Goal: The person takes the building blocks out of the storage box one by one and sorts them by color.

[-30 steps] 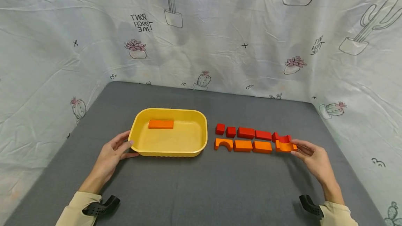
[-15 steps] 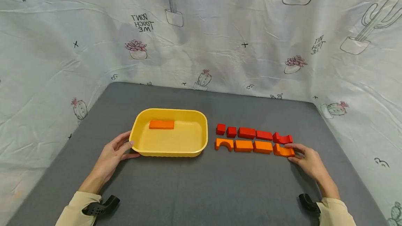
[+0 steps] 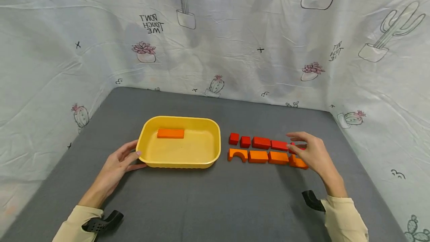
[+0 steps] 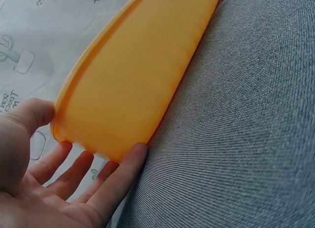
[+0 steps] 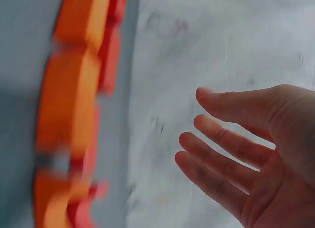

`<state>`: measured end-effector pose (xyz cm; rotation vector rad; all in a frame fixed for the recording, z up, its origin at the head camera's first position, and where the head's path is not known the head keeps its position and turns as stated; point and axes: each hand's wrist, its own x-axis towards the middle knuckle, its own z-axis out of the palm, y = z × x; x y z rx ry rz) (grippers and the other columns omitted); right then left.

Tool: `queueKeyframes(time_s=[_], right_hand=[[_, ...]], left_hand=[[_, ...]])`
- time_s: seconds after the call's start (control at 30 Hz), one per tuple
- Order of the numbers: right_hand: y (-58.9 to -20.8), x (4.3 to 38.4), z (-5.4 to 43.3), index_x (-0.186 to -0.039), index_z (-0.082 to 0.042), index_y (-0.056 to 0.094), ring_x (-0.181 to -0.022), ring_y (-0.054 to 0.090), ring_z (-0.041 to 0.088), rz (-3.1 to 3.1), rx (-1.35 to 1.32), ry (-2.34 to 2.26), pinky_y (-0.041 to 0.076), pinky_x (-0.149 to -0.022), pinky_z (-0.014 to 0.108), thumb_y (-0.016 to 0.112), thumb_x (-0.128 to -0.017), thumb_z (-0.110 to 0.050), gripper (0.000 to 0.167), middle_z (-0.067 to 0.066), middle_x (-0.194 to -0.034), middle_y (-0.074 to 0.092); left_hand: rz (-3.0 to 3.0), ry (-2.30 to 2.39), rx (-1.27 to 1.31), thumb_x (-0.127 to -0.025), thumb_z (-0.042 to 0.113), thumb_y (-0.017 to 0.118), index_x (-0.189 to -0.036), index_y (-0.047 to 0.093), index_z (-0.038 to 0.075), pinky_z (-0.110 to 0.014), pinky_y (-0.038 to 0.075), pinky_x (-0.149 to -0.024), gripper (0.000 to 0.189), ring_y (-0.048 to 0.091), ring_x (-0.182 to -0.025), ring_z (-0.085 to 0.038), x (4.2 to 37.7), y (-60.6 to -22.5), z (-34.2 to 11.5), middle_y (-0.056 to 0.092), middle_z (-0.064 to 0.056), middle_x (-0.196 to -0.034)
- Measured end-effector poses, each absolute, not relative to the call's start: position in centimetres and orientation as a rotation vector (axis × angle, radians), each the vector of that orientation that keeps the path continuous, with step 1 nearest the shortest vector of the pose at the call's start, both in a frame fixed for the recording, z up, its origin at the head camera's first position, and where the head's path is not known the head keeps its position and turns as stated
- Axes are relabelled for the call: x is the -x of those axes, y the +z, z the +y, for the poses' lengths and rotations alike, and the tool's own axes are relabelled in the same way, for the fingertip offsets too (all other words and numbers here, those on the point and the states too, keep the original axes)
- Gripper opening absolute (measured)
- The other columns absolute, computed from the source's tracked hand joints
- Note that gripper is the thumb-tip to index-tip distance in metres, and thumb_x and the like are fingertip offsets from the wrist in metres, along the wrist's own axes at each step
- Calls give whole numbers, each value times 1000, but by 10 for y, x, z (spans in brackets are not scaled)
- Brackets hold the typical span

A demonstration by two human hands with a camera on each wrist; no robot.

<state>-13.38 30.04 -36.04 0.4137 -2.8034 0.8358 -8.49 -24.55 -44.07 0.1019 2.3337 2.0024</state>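
Note:
On the left, a yellow plastic tub [image 3: 178, 164] sits on the grey table with an orange block [image 3: 170, 133] inside. My left hand [image 3: 115, 165] holds its left end, thumb at the rim and fingertips against the outer wall, as the left wrist view of the tub [image 4: 118, 85] also shows. My right hand [image 3: 315, 152] hovers over the right end of two block rows, fingers extended and apart. It partly hides a red notched block [image 3: 291, 148]; an orange notched block [image 3: 297, 162] lies just below. In the right wrist view nothing is in my right hand [image 5: 261, 159].
Right of the tub, the back row has red cubes [image 3: 234, 139] and longer red blocks [image 3: 261, 142]. An orange arch block [image 3: 237, 155] and orange blocks [image 3: 278, 158] form the front row. Behind the grey table [image 3: 201, 204] hangs a white cactus-print cloth [image 3: 235, 40].
My right hand set the orange notched block down at the front row's right end, let go, and moved up and left over the blocks. My left hand stayed at the tub.

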Motion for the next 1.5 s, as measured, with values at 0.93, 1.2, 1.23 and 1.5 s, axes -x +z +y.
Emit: queueKeyframes(time_s=[0.93, 1.2, 1.23, 1.5], right_hand=[[-376, 186, 43, -117, -4, 69, -117, 57, 26, -2884, -1127, 991, 54, -96, 37, 74, -87, -5, 31, 8, -124, 63], [-397, 202, 0, -118, -10, 70, -115, 57, 21, -2996, -1119, 613, 47, -103, 30, 75, -88, -11, 31, 6, -124, 62], [-399, 203, -5, -118, -11, 70, -114, 57, 20, -2993, -1124, 589, 47, -102, 29, 75, -88, -12, 30, 5, -124, 62], [-411, 203, -24, -112, -14, 69, -102, 58, 19, -3012, -1040, 436, 51, -93, 28, 69, -91, -7, 23, 3, -114, 62]], left_hand=[[2336, 2049, -46, -102, 23, 55, -149, 35, 1, -35, 59, -84, 56, 59, -110, -6, 90, -434, -241, 39, -23, -147], [2333, 2055, -21, -101, 21, 57, -148, 35, 0, -36, 60, -83, 56, 61, -108, -6, 88, -435, -241, 41, -24, -145], [2334, 2054, -17, -101, 21, 57, -148, 36, 0, -36, 60, -82, 56, 61, -107, -6, 87, -436, -241, 42, -24, -145], [2302, 2060, 0, -100, 22, 58, -148, 36, 0, -35, 59, -83, 57, 61, -108, -9, 85, -438, -245, 41, -23, -146]])
